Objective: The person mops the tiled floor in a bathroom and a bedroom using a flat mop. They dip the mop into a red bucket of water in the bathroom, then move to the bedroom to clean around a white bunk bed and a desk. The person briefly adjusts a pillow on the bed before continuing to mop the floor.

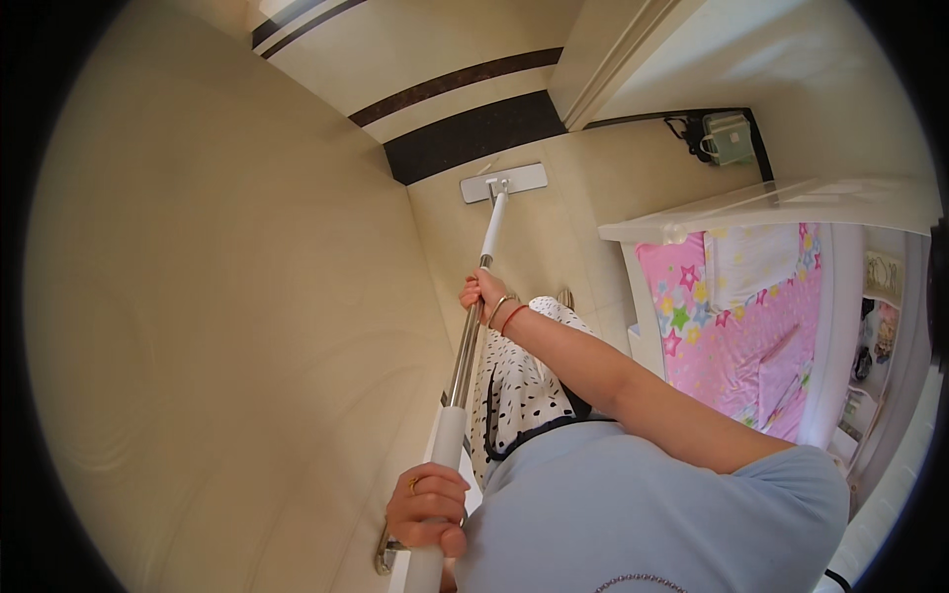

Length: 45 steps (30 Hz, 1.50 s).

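A flat mop with a white and silver pole slants from my body toward the far floor. Its white rectangular head lies flat on the beige tiles, just short of a dark doorway strip. My right hand, with a bangle and a red cord at the wrist, is wrapped round the metal middle of the pole. Lower down and nearer to me, my left hand, wearing a ring, grips the thick white upper handle. Below my right hand, spotted trousers cover my legs.
A broad beige door stands close on the left, its metal handle near my left hand. At right is a bed with pink star-patterned bedding and a white frame. A green bag sits by the far wall.
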### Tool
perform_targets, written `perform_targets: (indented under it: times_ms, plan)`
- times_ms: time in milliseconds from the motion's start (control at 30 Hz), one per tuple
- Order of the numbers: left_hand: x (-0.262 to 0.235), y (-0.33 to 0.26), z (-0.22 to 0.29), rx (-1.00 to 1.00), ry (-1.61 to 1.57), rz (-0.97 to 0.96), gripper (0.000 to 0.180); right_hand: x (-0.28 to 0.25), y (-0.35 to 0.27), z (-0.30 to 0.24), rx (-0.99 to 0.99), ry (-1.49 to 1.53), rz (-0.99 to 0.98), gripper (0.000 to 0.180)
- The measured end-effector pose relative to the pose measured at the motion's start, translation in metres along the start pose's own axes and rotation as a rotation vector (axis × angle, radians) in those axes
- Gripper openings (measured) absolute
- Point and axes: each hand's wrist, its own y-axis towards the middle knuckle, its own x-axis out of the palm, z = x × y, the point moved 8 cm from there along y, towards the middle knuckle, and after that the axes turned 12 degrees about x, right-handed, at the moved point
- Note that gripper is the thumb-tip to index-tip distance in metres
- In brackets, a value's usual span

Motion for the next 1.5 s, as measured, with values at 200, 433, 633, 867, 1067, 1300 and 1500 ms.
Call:
perform_targets:
  times_ms: [200, 433, 633, 867, 1067, 1300, 1500]
  plan:
    - [0.022, 0.045, -0.05, 0.032, -0.034, -0.106, 0.024, 0.043, 0.001, -0.062, -0.023, -0.067, 0.025, 0.017]
    - [0.034, 0.089, -0.098, 0.056, -0.039, -0.108, 0.027, 0.09, 0.005, -0.113, -0.005, -0.074, 0.019, 0.018]
    - [0.056, 0.134, -0.153, 0.072, -0.072, -0.102, 0.032, 0.136, 0.011, -0.174, -0.009, -0.057, 0.024, 0.016]
    - [0.097, 0.207, -0.213, 0.012, -0.061, -0.168, 0.028, 0.203, 0.005, -0.253, 0.019, -0.034, -0.045, 0.018]
    - [0.133, 0.264, -0.255, -0.018, -0.018, -0.186, 0.029, 0.244, 0.009, -0.316, 0.017, -0.042, -0.077, 0.018]
    - [0.155, 0.323, -0.322, -0.057, -0.005, -0.186, 0.032, 0.302, 0.014, -0.386, 0.022, -0.029, -0.022, 0.024]
    - [0.158, 0.383, -0.389, 0.011, -0.038, -0.206, 0.031, 0.374, 0.03, -0.451, -0.011, -0.018, -0.052, 0.023]
